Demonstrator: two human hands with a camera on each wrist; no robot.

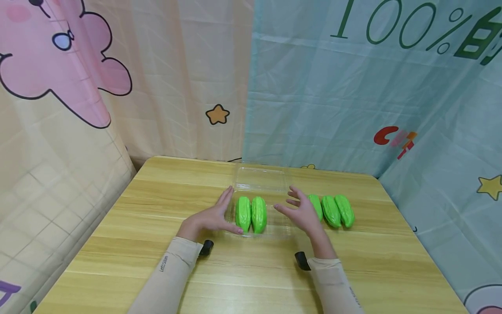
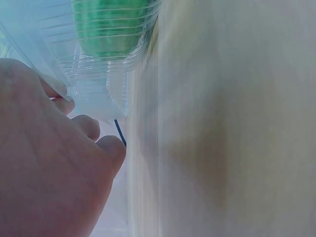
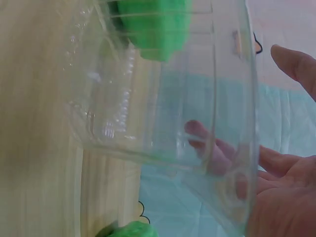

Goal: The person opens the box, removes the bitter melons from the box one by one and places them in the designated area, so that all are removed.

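Observation:
A clear plastic box (image 1: 279, 227) lies on the table with its lid (image 1: 260, 179) open toward the back. Two bright green, ribbed bitter melons (image 1: 243, 213) lie side by side in its left half. My left hand (image 1: 209, 218) holds the box's left side, thumb at the front corner and fingers along the edge toward the back. In the left wrist view the fingertips (image 2: 63, 101) are right at the rim. My right hand (image 1: 303, 214) hovers at the box's right edge, fingers spread and nothing held. Three more melons (image 1: 331, 211) lie right of it, one partly hidden.
The wooden table (image 1: 251, 279) carries the box and melons. Its back edge meets a hanging curtain (image 1: 188, 87) printed with cartoon figures, and another curtain side (image 1: 462, 165) borders the right. A black wrist camera (image 1: 302, 261) sits at the right sleeve.

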